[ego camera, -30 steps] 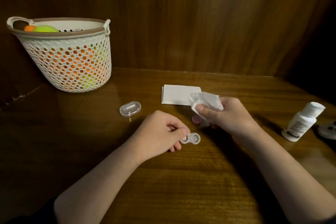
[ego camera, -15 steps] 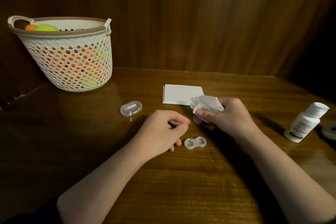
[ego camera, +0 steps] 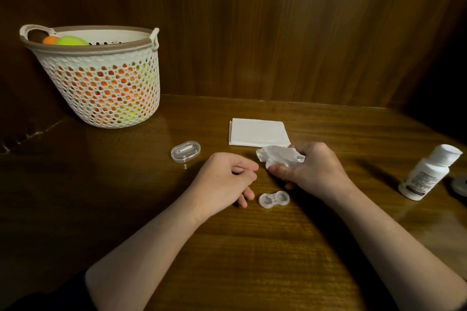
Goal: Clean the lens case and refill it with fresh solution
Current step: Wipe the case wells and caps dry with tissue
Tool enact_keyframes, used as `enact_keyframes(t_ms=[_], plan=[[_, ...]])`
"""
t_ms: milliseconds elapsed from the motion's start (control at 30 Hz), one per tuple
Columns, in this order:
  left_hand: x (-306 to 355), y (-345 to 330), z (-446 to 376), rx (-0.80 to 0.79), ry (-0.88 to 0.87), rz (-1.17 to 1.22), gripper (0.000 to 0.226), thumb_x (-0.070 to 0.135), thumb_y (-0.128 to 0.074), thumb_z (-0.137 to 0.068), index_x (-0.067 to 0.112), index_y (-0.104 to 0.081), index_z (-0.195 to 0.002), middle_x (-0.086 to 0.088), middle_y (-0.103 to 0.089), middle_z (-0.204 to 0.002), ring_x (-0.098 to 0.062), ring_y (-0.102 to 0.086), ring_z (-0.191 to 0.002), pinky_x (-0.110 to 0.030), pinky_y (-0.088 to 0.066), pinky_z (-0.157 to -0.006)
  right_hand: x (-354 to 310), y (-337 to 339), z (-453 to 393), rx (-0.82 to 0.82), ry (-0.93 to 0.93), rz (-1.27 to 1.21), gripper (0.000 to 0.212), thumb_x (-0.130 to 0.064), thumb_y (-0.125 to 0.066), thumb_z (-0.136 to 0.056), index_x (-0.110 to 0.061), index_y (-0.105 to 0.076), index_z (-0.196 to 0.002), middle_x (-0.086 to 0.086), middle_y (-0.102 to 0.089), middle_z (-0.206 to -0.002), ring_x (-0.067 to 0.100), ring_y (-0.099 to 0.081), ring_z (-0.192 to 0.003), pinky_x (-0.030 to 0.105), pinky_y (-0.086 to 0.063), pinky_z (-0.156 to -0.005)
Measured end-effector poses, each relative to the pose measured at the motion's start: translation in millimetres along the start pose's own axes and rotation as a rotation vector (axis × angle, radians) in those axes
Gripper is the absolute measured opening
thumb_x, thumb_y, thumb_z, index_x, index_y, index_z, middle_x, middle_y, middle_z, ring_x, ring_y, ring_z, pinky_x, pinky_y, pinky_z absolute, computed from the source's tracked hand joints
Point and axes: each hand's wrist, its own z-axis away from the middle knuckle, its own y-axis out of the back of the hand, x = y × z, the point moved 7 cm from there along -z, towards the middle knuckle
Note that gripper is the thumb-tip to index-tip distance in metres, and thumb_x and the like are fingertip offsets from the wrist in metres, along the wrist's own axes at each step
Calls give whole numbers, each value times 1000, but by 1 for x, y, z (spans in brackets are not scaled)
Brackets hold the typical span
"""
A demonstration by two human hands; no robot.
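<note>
- One lens case [ego camera: 274, 199] lies flat on the counter [ego camera: 252, 260] between your two hands, touching neither. Its two round wells face up with no caps on them; you can't tell from here whether any liquid is in them.
- Your left hand [ego camera: 225, 184] rests on the counter just left of the case, fingers loosely curled, its grip holding nothing.
- Your right hand [ego camera: 313, 171] sits just behind and right of the case, its grip closed round one crumpled tissue [ego camera: 280, 156], which sticks out toward the left.
- One folded stack of white tissues [ego camera: 257, 132] lies flat behind your right hand, close to the crumpled one.
- One small clear oval box [ego camera: 185, 151] lies to the left behind your left hand, apart from it; something thin and pale shows inside, too small to tell what.
- One white bottle [ego camera: 427, 174] with a printed label stands tilted at the right, well apart from the case. A round grey thing [ego camera: 461, 185] lies just beyond it at the picture's edge, mostly cut off.
- One white mesh basket [ego camera: 101, 76] with a brown rim stands at the far left against the wooden wall, filled with orange and yellow-green balls; one of each colour shows above the rim.
</note>
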Motion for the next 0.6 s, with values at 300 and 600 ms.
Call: enact_keyframes(t_ms=[300,600], plan=[[14,-1,6,-12,-110,285,30,17,-75,-100,35,-74,-123,7,-82,-111,-15,-82,-91,-25,-65,-70,-16,-17,18,-294,31,-674,9,-27,-96,-79,-24,-87,-81,1,-71,-69,7,-61,-54,20,-55,-54],[16,3,8,35,-124,398,21,15,-78,-96,23,-78,-115,3,-84,-103,-16,-82,-93,-23,-64,-72,-23,-21,26,-312,51,-730,10,-31,-86,-89,-27,-87,-80,-3,-68,-66,4,-61,-53,17,-54,-53]])
